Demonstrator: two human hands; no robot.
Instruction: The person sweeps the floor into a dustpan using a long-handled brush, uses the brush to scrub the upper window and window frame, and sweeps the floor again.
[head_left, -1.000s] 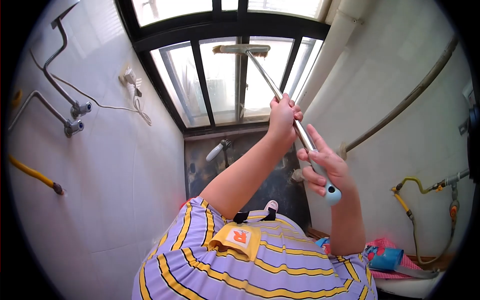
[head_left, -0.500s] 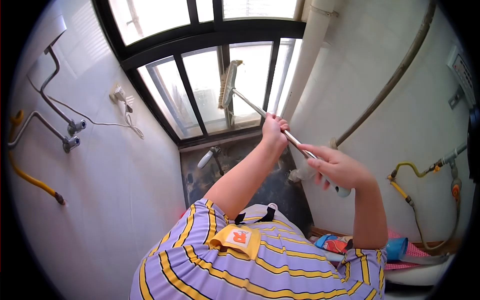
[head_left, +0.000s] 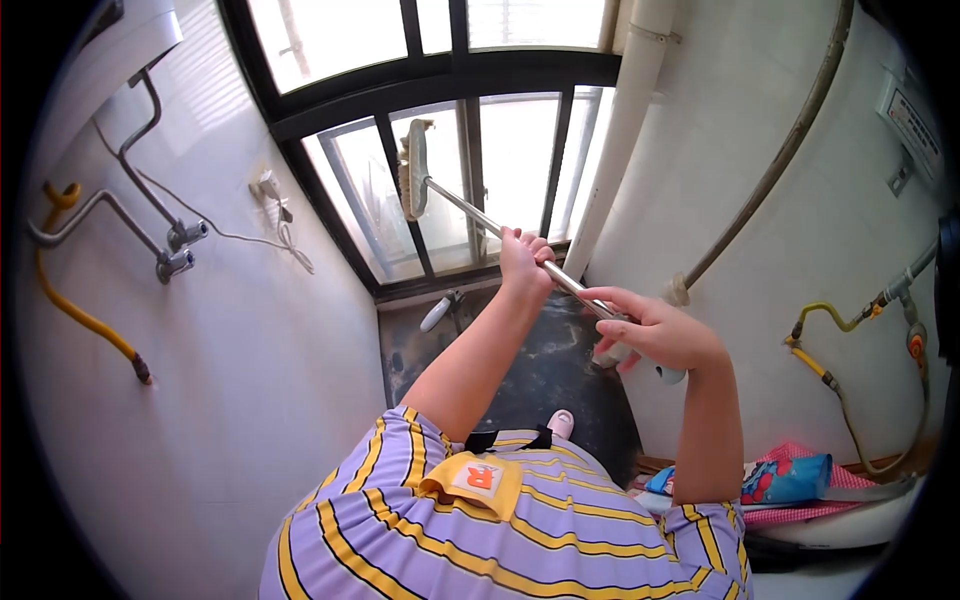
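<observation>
A long-handled brush (head_left: 418,165) with a grey-green head and pale bristles is raised in front of the window, its metal pole slanting down to the right. My left hand (head_left: 525,266) is wrapped round the middle of the pole. Lower down, my right hand (head_left: 660,333) lies loosely around the handle end, its index finger stretched along the pole and its other fingers spread and partly hidden. The grey-green tip of the handle shows beneath the right palm. The bristles face left; whether they touch the glass or frame I cannot tell.
Ahead is a black-framed window (head_left: 445,85). On the left wall are valves (head_left: 180,250), a yellow hose (head_left: 85,320) and a plugged-in cord (head_left: 270,190). A white pipe (head_left: 620,140) stands right of the window. Hoses (head_left: 835,370) and colourful bags (head_left: 790,480) are at right.
The brush head has moved left across the window, and both hands have shifted left with the pole. The view has turned slightly, and a pink shoe now shows more below.
</observation>
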